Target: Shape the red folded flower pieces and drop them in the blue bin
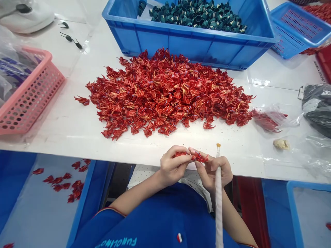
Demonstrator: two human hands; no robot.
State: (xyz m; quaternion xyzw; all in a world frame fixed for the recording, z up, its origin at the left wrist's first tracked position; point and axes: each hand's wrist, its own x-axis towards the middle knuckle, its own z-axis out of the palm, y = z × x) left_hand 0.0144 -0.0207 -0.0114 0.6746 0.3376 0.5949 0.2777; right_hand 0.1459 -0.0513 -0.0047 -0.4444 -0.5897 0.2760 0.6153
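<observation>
My left hand (173,167) pinches a small crumpled piece of shiny red foil-like material (191,156) between thumb and fingers, just in front of the table edge. My right hand (216,172) grips an upright white-wrapped stick (218,196) with an orange tip, and its fingertips reach toward the red piece. A large heap of similar red pieces (162,94) lies on the white table (57,131) beyond my hands.
A blue crate (191,44) of dark green pieces stands behind the heap. A pink basket (31,96) sits at left, a blue mesh basket (294,31) at upper right, and plastic bags at right. Blue bins below the table edge hold scattered red pieces.
</observation>
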